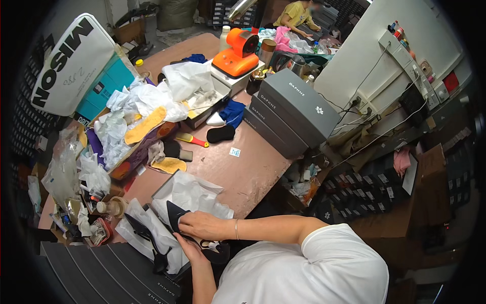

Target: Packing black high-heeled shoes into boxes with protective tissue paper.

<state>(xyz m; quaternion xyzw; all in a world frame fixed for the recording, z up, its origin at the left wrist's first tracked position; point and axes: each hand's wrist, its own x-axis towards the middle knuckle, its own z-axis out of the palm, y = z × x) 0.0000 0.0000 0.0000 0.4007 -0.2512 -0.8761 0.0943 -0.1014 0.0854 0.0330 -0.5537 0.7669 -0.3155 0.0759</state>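
Observation:
A dark pointed-toe shoe [174, 212] is held between my two hands above a shoe box lined with white tissue paper [195, 191]. My right hand [199, 225] comes from the right and grips the shoe's upper at its opening, fingers bent. From below, my left hand [191, 249] supports the shoe's side; its fingers are partly hidden behind the shoe. A second black shoe, with a heel [160, 261], lies on tissue paper just left of my hands. The heel end of the held shoe points toward my body.
Several grey shoe boxes [298, 109] are stacked at the table's right edge, and more grey boxes [96, 273] lie at lower left. Crumpled white paper [147, 101] fills a carton on the left. Beyond stands an orange device [236, 55]. A person in yellow [296, 15] works far back.

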